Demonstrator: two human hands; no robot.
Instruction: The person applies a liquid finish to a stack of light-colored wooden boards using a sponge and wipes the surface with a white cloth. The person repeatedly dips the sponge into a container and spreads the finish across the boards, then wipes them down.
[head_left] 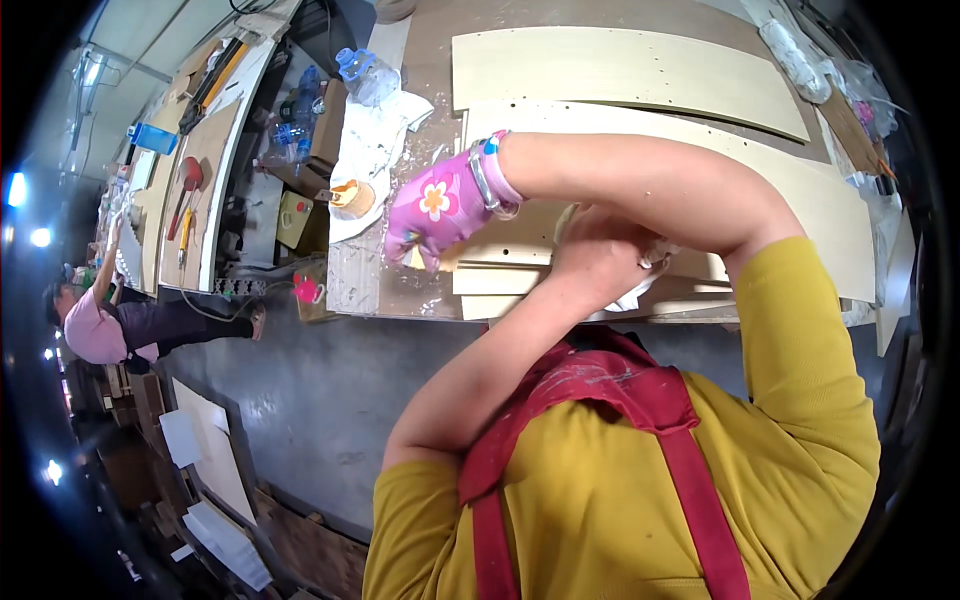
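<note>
My right arm crosses over my left. My right hand (435, 215), in a pink flowered glove, is at the left end of the stacked pale boards (510, 280). Its fingers are curled down, with a small pale yellow edge showing under them; what they grip is hidden. Bare and closed, my left hand (600, 255) rests over the boards near the table's front edge. White crumpled cloth (632, 296) pokes out of it. Beyond my arms lie long pale panels (620, 75) with small dark holes along them.
At the table's left, a white rag (375, 150) lies under a clear bottle with a blue cap (368, 78) and a small tub of tan paste (352, 198). A wrapped roll (795, 60) sits far right. Another person (110, 325) works at a side bench (220, 140).
</note>
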